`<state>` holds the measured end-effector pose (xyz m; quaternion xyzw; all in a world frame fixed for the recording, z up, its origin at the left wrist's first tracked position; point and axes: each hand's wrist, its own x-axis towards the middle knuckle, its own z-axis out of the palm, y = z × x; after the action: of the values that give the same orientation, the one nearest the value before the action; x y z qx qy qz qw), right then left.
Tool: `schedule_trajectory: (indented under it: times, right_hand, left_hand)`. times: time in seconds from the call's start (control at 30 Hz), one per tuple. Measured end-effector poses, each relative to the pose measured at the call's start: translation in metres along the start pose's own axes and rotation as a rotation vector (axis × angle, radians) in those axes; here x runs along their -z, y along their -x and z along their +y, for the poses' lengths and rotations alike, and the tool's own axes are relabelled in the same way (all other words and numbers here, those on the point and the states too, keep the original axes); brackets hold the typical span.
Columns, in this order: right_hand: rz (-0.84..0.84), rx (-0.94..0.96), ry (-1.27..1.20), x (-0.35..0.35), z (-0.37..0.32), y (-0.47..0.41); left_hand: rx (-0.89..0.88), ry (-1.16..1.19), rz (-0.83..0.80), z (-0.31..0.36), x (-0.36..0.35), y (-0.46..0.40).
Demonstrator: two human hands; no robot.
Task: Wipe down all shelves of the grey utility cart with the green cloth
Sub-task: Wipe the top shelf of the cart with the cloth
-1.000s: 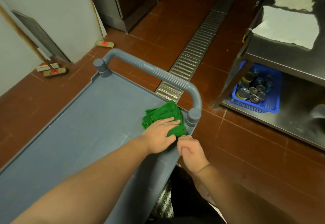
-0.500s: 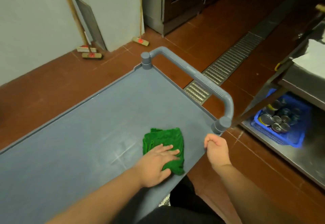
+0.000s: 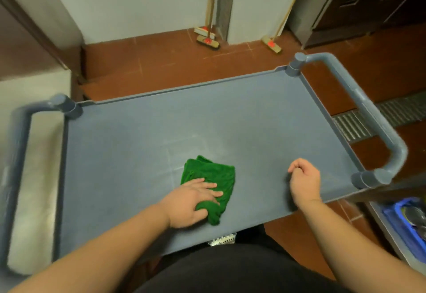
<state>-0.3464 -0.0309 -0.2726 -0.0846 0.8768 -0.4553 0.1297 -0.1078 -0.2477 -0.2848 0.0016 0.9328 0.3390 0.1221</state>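
1. Head view: grey utility cart seen from above, top shelf filling the middle of the frame, a tubular handle at the right end and another at the left.
2. Green cloth lying crumpled on the top shelf, near the front edge, roughly mid-length.
3. Left hand flat on the cloth's near part, fingers straight and spread, pressing it onto the shelf.
4. Right hand curled into a loose fist, gripping nothing, knuckles down on the shelf by the front edge, well apart from the cloth.
5. Beyond the cart: red tiled floor, two brooms leaning at the wall, floor drain grate to the right.
6. Blue crate at the lower right corner, contents blurred.
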Motion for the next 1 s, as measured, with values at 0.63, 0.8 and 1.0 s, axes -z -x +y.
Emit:
schedule_trajectory:
  times: [0.63, 0.8, 1.0]
  right_hand:
    - [-0.736, 0.195, -0.144, -0.157, -0.125, 0.13]
    - [-0.945, -0.036, -0.311, -0.166, -0.147, 0.154]
    - [-0.852, -0.167, -0.365, -0.134, -0.133, 0.106]
  left_hand:
    - [0.757, 0.888, 0.856, -0.02, 0.04, 0.167]
    - [0.719, 1.698, 1.19, 0.023, 0.049, 0.154]
    - [0.529, 2.05, 1.218, 0.07, 0.041, 0.099]
